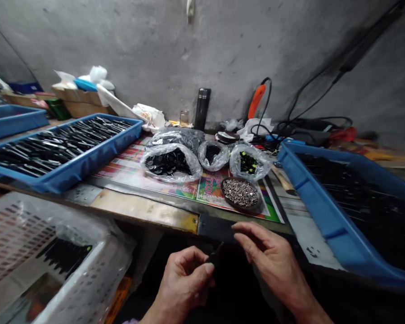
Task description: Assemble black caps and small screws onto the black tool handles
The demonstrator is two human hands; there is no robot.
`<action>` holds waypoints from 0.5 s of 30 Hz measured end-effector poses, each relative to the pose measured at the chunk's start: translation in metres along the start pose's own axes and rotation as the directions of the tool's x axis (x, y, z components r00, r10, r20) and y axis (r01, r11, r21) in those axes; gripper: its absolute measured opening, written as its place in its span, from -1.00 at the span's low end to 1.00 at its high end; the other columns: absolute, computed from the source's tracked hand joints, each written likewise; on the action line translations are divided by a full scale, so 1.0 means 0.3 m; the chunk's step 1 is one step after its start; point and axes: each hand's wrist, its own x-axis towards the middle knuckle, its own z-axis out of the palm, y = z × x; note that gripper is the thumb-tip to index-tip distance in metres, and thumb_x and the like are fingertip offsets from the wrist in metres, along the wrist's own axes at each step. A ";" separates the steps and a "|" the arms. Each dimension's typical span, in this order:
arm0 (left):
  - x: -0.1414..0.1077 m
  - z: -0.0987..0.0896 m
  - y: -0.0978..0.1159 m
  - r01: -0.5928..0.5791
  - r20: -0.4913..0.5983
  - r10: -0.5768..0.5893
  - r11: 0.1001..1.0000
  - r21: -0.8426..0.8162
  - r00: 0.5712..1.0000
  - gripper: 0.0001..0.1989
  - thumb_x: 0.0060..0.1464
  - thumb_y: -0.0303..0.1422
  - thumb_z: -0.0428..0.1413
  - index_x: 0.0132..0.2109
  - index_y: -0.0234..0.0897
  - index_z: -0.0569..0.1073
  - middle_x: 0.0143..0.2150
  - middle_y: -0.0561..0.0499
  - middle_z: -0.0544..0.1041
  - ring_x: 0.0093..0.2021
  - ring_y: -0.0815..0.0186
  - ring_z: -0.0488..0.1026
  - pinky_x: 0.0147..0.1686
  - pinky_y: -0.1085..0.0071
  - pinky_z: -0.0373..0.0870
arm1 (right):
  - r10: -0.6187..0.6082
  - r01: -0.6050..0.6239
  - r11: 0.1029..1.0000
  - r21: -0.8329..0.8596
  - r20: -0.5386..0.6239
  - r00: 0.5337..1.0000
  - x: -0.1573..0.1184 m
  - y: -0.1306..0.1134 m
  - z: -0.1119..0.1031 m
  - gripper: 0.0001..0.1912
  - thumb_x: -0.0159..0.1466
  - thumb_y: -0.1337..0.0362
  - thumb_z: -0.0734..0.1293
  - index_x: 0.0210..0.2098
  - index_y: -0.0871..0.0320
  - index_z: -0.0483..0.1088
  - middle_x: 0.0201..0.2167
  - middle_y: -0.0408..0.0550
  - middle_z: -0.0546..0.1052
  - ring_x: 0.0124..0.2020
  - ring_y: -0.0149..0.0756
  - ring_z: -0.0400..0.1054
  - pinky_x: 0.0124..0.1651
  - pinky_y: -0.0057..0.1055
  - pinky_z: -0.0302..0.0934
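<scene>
My left hand [185, 283] is curled low at the bench's front edge, pinching a small black plastic part [216, 254] between thumb and fingers. My right hand [270, 256] is close beside it, fingers spread and reaching toward that part, with nothing visible in them. Beyond the hands, a dark round dish of small steel screws [240, 193] rests on a printed paper mat [128, 168]. Three clear plastic bags hold black parts: one [168, 162] large, one [213, 154] small, and one [248, 162] with green-flecked contents.
Blue trays of long black pieces stand left [97, 162] and right [324, 211] on the bench. A white plastic crate [70, 288] lined with clear film sits low at left. A black flask [202, 105], an orange-handled tool [256, 101] and tangled cables [310, 126] stand against the grey wall.
</scene>
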 end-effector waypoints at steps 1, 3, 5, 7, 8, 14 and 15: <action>0.005 -0.001 0.005 -0.006 -0.010 0.006 1.000 0.014 1.000 -0.47 -0.30 0.02 0.38 -0.46 -0.33 0.38 -0.70 0.16 0.34 -0.77 0.59 0.09 -0.76 0.62 -0.04 | -0.107 0.098 0.988 -0.120 -0.069 0.992 0.024 0.013 -0.017 -0.78 0.31 0.14 0.30 -0.23 0.13 0.51 -0.35 -0.02 0.57 -0.36 -0.21 0.46 -0.31 -0.37 0.31; 0.014 -0.005 0.013 -0.009 -0.034 0.010 0.999 0.033 0.999 -0.45 -0.32 0.04 0.38 -0.45 -0.34 0.39 -0.68 0.14 0.36 -0.76 0.59 0.10 -0.76 0.62 -0.04 | -0.273 0.218 0.919 -0.330 -0.130 0.953 0.070 0.045 -0.042 -0.79 0.34 0.21 0.25 -0.23 0.13 0.50 -0.28 0.00 0.58 -0.26 -0.16 0.48 -0.20 -0.32 0.31; 0.021 -0.009 0.021 -0.006 -0.039 0.008 0.999 0.042 0.999 -0.44 -0.34 0.05 0.38 -0.45 -0.34 0.38 -0.68 0.12 0.38 -0.76 0.59 0.10 -0.76 0.61 -0.05 | -0.357 0.256 0.838 -0.482 -0.130 0.925 0.108 0.080 -0.057 -0.77 0.37 0.24 0.20 -0.20 0.15 0.49 -0.27 0.02 0.57 -0.25 -0.13 0.47 -0.20 -0.28 0.30; 0.025 -0.013 0.027 -0.004 -0.039 0.006 0.999 0.044 0.999 -0.45 -0.33 0.05 0.38 -0.46 -0.33 0.37 -0.67 0.12 0.38 -0.76 0.59 0.09 -0.76 0.61 -0.06 | -0.401 0.267 0.766 -0.585 -0.110 0.909 0.133 0.111 -0.067 -0.75 0.38 0.25 0.18 -0.17 0.18 0.47 -0.26 0.05 0.55 -0.24 -0.10 0.45 -0.19 -0.23 0.29; 0.026 -0.015 0.029 -0.002 -0.039 0.004 0.999 0.042 0.999 -0.45 -0.33 0.04 0.38 -0.46 -0.32 0.37 -0.67 0.12 0.38 -0.76 0.59 0.09 -0.75 0.61 -0.07 | -0.417 0.271 0.737 -0.619 -0.101 0.903 0.142 0.124 -0.071 -0.74 0.38 0.25 0.17 -0.17 0.19 0.47 -0.26 0.06 0.54 -0.23 -0.08 0.43 -0.18 -0.22 0.29; 0.035 -0.036 0.015 -0.010 -0.047 0.012 0.999 0.030 0.999 -0.53 -0.19 -0.03 0.36 -0.39 -0.31 0.38 -0.62 0.11 0.40 -0.72 0.60 0.09 -0.72 0.62 -0.06 | -0.435 0.267 0.656 -0.706 -0.064 0.898 0.165 0.160 -0.089 -0.72 0.38 0.28 0.17 -0.17 0.26 0.49 -0.29 0.08 0.49 -0.23 -0.07 0.38 -0.20 -0.21 0.30; 0.037 -0.039 0.010 -0.007 -0.051 0.009 0.999 0.032 0.999 -0.53 -0.17 -0.03 0.35 -0.38 -0.32 0.38 -0.62 0.11 0.40 -0.72 0.59 0.09 -0.71 0.62 -0.06 | -0.431 0.264 0.650 -0.713 -0.059 0.900 0.167 0.162 -0.090 -0.72 0.38 0.29 0.17 -0.17 0.27 0.49 -0.29 0.08 0.49 -0.23 -0.07 0.37 -0.20 -0.21 0.30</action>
